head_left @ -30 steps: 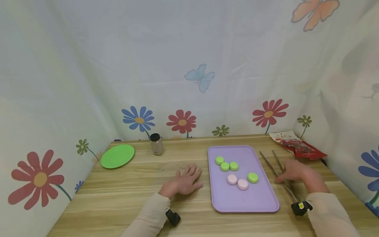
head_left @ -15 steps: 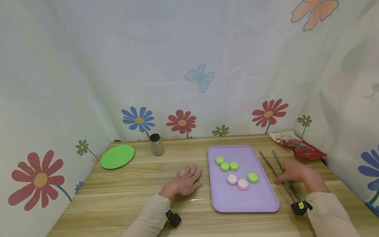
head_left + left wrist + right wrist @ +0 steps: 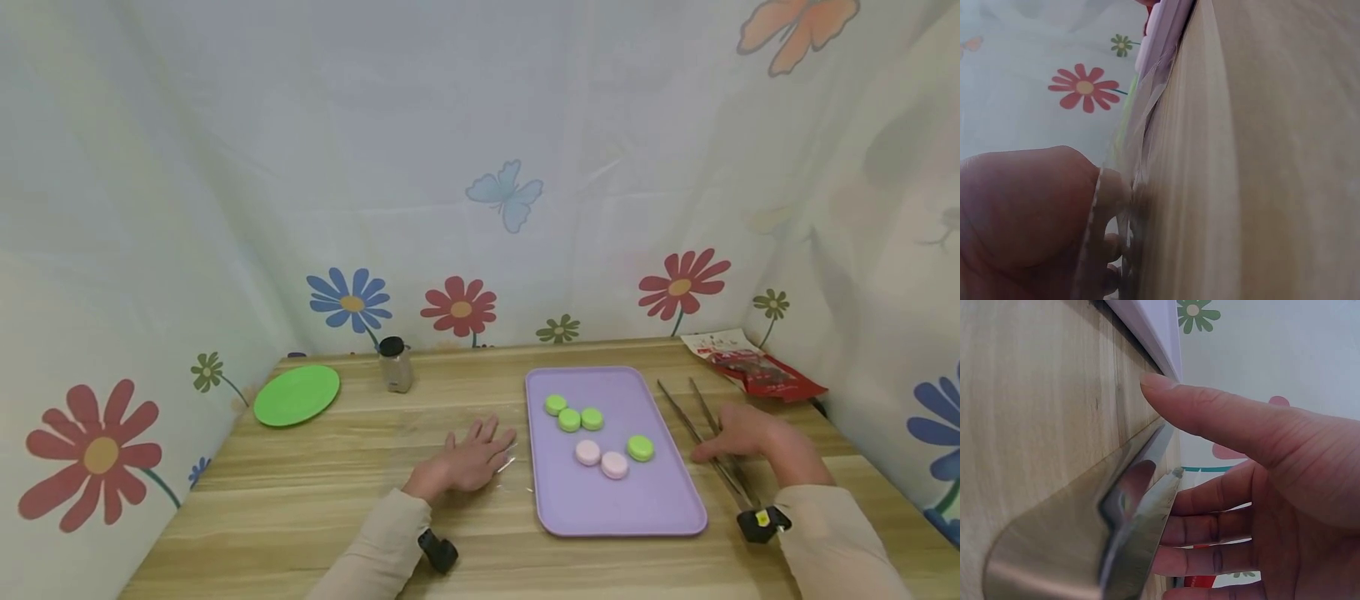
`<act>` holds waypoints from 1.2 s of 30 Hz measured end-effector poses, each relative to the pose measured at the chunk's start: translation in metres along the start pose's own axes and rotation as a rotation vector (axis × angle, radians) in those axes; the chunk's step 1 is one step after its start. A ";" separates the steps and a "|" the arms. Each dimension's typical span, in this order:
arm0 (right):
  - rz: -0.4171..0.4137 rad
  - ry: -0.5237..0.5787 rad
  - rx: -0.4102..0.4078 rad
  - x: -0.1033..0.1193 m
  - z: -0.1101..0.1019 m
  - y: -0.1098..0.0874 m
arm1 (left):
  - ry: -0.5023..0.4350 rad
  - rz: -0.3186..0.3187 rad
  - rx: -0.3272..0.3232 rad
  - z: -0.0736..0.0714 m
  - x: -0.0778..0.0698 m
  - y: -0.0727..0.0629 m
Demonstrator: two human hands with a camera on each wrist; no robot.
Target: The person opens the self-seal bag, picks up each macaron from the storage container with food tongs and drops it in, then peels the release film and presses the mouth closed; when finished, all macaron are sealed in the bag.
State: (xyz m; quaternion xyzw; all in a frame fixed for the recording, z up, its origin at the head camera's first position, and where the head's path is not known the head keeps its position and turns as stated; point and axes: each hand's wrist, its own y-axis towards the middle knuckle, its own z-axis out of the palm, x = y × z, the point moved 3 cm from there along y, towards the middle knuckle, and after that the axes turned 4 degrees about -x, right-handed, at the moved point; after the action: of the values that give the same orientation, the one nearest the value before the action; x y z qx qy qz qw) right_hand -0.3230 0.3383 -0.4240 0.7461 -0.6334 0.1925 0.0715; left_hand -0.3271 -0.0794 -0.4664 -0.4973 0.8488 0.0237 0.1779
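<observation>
Palm down and fingers spread, my left hand (image 3: pixel 474 462) rests on the table left of a lilac tray (image 3: pixel 615 508). A clear plastic sheet or bag with a zigzag edge (image 3: pixel 1092 215) lies about that hand, one side lifted off the wood in the left wrist view. My right hand (image 3: pixel 746 432) is at metal tongs (image 3: pixel 681 410) lying right of the tray. In the right wrist view its thumb and fairly straight fingers stand apart on either side of the tongs, without pinching them. On the tray are several green macarons (image 3: pixel 641 448) and two pale pink macarons (image 3: pixel 614 465).
A green plate (image 3: pixel 297 396) lies at the back left. Beside it stands a jar with a black lid (image 3: pixel 396 365). At the back right corner lies a red and white packet (image 3: pixel 757 371). A patterned curtain (image 3: pixel 420 167) closes off the back and sides.
The thumb of my right hand has shifted slightly left over the tongs. The clear plastic by my left hand shows more of its edge and shine near the tray.
</observation>
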 end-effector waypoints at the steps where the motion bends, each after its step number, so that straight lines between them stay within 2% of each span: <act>1: -0.003 0.002 0.000 0.000 0.000 0.000 | -0.002 0.003 -0.007 0.000 0.000 0.000; 6: -0.004 0.001 -0.003 -0.001 0.000 0.000 | -0.023 0.015 -0.059 0.000 0.001 0.002; 10: 0.003 -0.001 0.002 -0.001 0.000 -0.001 | -0.023 0.023 -0.131 0.000 0.001 0.004; 20: 0.011 -0.005 0.012 0.002 -0.001 -0.002 | 0.058 0.058 -0.335 -0.004 -0.007 0.005; 30: 0.006 0.005 0.023 0.004 -0.003 -0.003 | 0.091 0.067 -0.395 -0.005 -0.013 0.002; 36: 0.002 0.008 0.022 0.002 -0.003 -0.002 | 0.102 0.116 -0.483 -0.008 -0.015 0.003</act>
State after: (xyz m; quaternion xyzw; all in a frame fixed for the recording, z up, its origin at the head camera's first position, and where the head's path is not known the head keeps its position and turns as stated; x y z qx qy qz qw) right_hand -0.3213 0.3378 -0.4205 0.7452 -0.6318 0.2028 0.0656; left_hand -0.3247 -0.0672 -0.4547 -0.4762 0.8536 0.2110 0.0089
